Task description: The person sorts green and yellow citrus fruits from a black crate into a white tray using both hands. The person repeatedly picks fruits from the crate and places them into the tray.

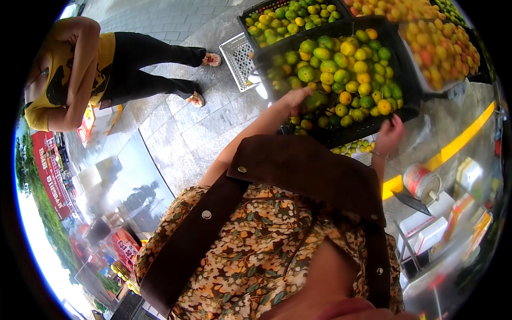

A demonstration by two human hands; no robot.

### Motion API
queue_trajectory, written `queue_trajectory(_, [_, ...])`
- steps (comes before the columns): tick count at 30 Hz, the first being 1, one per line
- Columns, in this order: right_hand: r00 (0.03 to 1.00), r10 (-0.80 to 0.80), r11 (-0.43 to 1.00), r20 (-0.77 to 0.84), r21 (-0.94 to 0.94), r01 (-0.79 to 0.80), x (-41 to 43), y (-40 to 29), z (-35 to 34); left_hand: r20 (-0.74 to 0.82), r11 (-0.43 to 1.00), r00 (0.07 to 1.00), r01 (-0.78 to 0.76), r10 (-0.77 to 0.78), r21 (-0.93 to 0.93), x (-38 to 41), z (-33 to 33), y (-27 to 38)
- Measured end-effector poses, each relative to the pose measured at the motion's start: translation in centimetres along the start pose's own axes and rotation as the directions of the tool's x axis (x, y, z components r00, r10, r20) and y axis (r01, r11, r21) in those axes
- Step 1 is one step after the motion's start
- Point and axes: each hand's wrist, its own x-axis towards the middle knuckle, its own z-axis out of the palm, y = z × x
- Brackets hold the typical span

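Green and yellow citrus fruits [340,76] fill a black plastic crate [407,90] in front of me. My left hand [298,99] reaches over the crate's left side, its fingers against a dark green citrus fruit [316,101]. Blur there hides whether the fingers close around it. At the crate's near right rim is my right hand [391,136], fingers loosely bent and the fingertips close to the fruit. No object shows in it. An apron with a dark brown bib [304,172] and a floral print [240,236] covers my front.
Another crate of citrus [294,18] and boxes of orange-yellow fruit [438,54] adjoin at the back. A white plastic basket [239,60] stands on the paving to the left. A person with folded arms [76,76] stands beyond it. White boxes [426,236] lie at right.
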Motion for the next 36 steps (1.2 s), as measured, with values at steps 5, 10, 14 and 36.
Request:
queue_trajectory(5, [0.859,-0.316,0.928,0.403,-0.056,0.368,2.1,-5.6,8.6,0.202,0.981,0.960,0.193,-0.192,0.019,-0.4,0.9,-2.6])
queue_trajectory(10, [0.833,-0.037,0.846,0.552,-0.426,0.320,2.2,-6.1,15.2,0.374,0.933,0.896,0.318,-0.238,-0.170,-2.6,2.1,-3.4])
queue_trajectory(14, [0.882,0.050,0.809,0.468,-0.537,0.239,2.3,-6.7,16.0,0.209,0.972,0.961,0.206,-0.179,-0.112,-4.3,3.3,-3.2])
queue_trajectory(36, [0.628,0.340,0.835,0.700,-0.532,0.140,3.1,-8.2,15.1,-0.082,0.752,0.956,-0.167,0.282,0.638,-3.8,4.6,-4.2])
